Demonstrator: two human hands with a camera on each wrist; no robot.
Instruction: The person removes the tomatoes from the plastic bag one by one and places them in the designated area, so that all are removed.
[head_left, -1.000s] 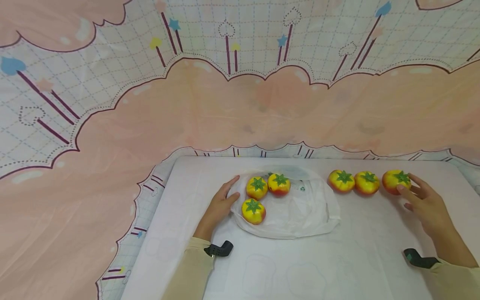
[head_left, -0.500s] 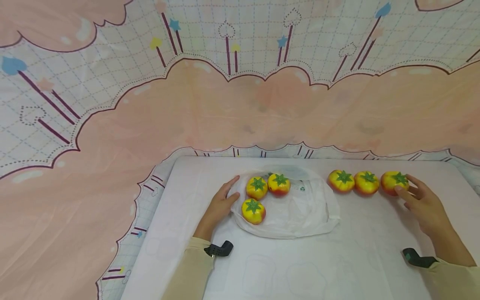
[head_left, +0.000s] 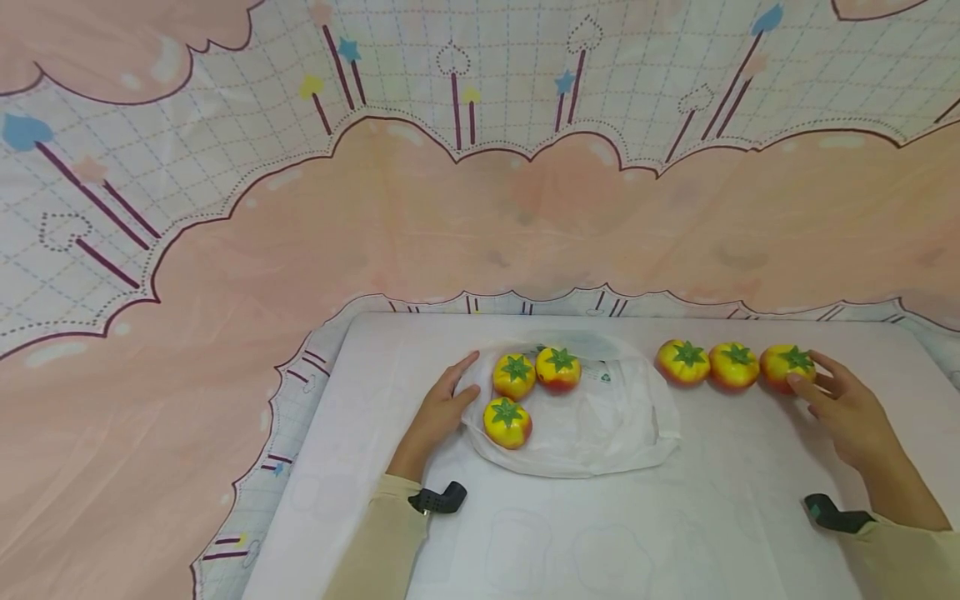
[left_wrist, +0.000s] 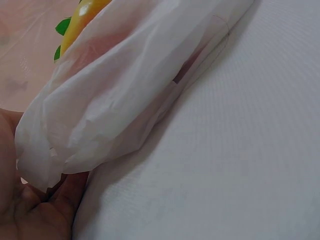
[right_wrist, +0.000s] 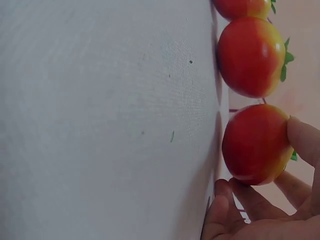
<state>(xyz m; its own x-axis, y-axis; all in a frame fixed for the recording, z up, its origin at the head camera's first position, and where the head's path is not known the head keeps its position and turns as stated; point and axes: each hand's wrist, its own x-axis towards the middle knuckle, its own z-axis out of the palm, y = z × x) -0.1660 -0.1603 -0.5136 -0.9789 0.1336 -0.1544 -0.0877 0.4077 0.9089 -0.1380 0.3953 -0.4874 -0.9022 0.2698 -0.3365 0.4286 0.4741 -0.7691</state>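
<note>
The right hand (head_left: 851,414) had its thumb and fingers curved around one yellow-and-red tomato (head_left: 777,371), its hold fairly wide; the left hand (head_left: 441,407) was partly closed, holding the edge of a white plastic bag (head_left: 577,469) at its 9 o'clock. The held tomato was at its row's 3 o'clock end, just beside the middle tomato (head_left: 733,373), with the end tomato (head_left: 678,369) farther toward 9. Beyond, within the bag's rim, were three others near 9 (head_left: 498,429), 10 (head_left: 507,383) and 11 o'clock (head_left: 555,379), all on the white desk (head_left: 675,533). The step in hand seemed to be positioning the row's last tomato; the next move probably called for an even release without nudging its neighbour.
</note>
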